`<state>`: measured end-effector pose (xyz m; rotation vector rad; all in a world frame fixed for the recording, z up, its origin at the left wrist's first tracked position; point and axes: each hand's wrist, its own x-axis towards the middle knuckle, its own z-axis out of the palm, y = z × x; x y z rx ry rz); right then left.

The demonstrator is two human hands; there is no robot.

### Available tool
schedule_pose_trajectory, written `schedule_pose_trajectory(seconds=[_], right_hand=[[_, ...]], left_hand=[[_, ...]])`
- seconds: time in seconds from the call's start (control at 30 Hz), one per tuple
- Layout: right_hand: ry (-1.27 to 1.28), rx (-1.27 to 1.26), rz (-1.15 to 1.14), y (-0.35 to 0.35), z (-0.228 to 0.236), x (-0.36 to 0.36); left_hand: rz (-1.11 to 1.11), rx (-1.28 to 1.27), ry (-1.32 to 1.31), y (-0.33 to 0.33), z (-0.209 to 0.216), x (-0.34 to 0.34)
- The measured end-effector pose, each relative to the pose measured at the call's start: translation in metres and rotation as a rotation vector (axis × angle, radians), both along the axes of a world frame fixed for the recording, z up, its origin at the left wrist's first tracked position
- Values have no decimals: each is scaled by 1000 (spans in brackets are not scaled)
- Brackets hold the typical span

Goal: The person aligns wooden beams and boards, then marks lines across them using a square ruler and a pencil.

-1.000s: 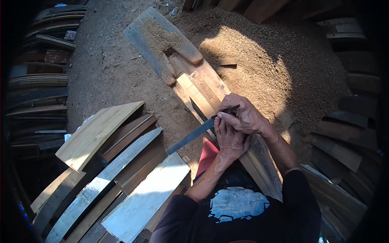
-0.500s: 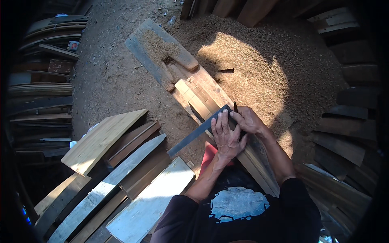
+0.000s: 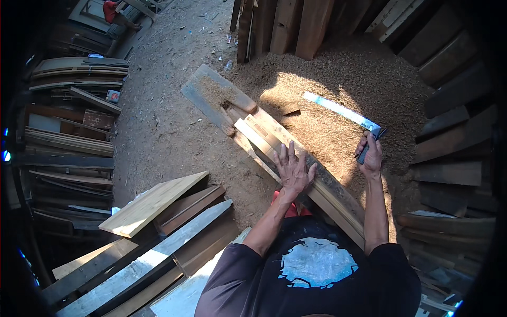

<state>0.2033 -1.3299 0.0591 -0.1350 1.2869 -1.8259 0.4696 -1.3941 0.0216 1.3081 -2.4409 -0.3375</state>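
- Square [image 3: 341, 112], pointing to ten o'clock: stiff, light, I'd judge; right grip [image 3: 372, 150] closed round its stock [image 3: 362, 155], sensible hold.
- Left grip [image 3: 294, 173] open, spread over timber [image 3: 256, 136].

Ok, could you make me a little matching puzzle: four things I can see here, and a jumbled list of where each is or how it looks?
Things:
1. Left hand
2. Metal square
3. Wood shavings
4. Shirt

Places and looks:
A. Gripped in the right hand
B. Black and pale blue
C. Fingers spread, resting on the wood strips
D. Loosely strewn, partly in sunlight

Pairs: 1-C, 2-A, 3-D, 4-B
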Motion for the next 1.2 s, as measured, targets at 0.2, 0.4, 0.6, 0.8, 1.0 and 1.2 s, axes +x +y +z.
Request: schedule_pose_trajectory(seconds=[0.2, 0.4, 0.6, 0.8, 1.0, 1.2], right_hand=[[489, 304, 67, 106, 3, 4], [1012, 887, 113, 150, 12, 96], [959, 952, 27, 122, 23, 142], [915, 946, -364, 139, 61, 154], [824, 1071, -727, 198, 96, 180], [789, 1212, -1237, 312, 89, 234]], left_hand=[[-69, 8, 0, 3, 1, -6], [-196, 41, -2, 2, -6, 6], [-455, 19, 20, -15, -8, 25], [-690, -35, 6, -25, 7, 12], [-739, -61, -232, -37, 4, 18], [-1295, 7, -188, -39, 6, -6]])
